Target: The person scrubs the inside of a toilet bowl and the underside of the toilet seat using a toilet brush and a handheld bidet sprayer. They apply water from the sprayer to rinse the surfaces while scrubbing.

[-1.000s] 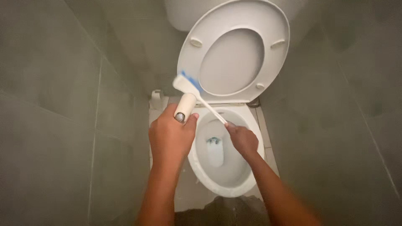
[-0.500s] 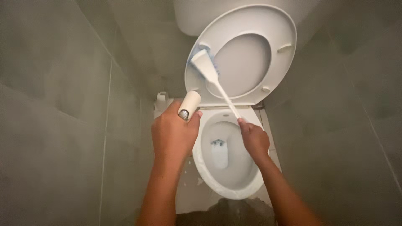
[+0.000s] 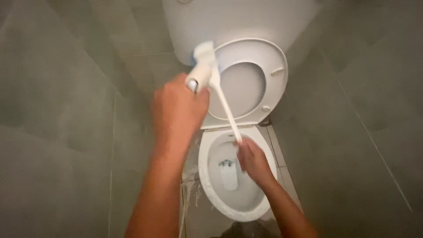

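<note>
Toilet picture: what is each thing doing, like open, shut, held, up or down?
Toilet seat: up, leaning against the tank.
Toilet bowl: open, a little water at the bottom.
Brush: held by the right hand, head up by the seat's top left edge.
White bottle: gripped in the left hand, raised.

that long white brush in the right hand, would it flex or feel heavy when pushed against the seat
The brush probably feels light: the right hand holds it up by the very end of its thin handle. That slim stem looks straight here, so likely fairly stiff, with perhaps slight bend under pressure. The head near the raised seat is blurred, so its softness is unclear.
</note>
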